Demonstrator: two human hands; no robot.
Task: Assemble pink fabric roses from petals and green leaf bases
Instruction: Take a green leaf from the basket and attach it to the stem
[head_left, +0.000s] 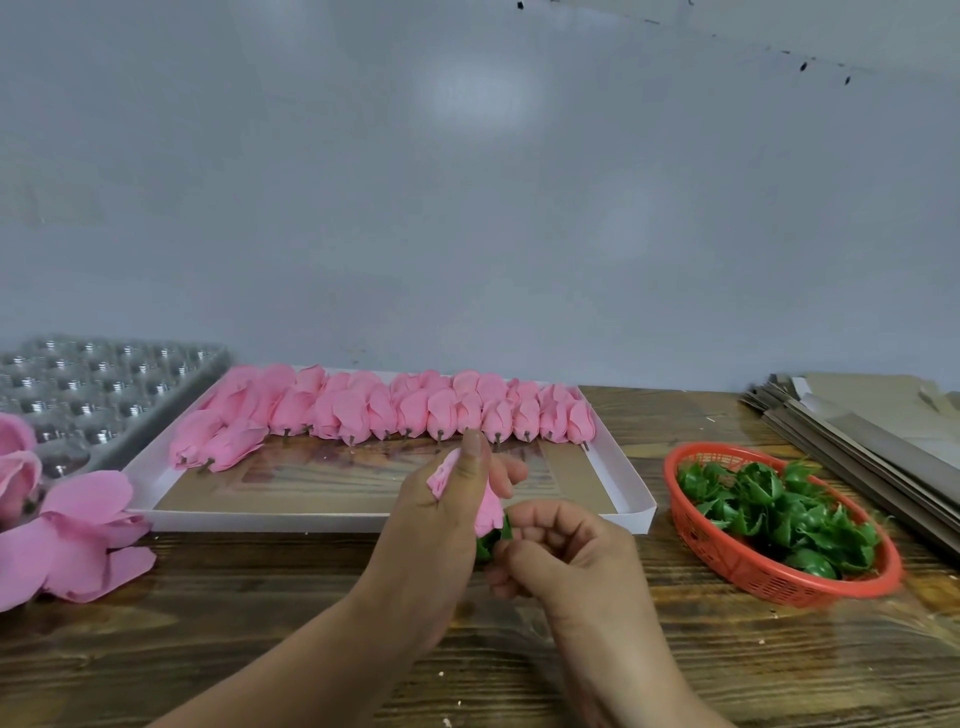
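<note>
left hand (441, 525) grips a pink rose (488, 506), fingers curled around it; right hand (566, 556) pinches its green leaf base (491, 540).

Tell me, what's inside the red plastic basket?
The red plastic basket holds a heap of green leaf bases. Whatever lies beneath the heap is covered.

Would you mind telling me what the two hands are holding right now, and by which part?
The left hand grips a pink fabric rose around its petals; the right hand pinches the green leaf base at its bottom.
</note>
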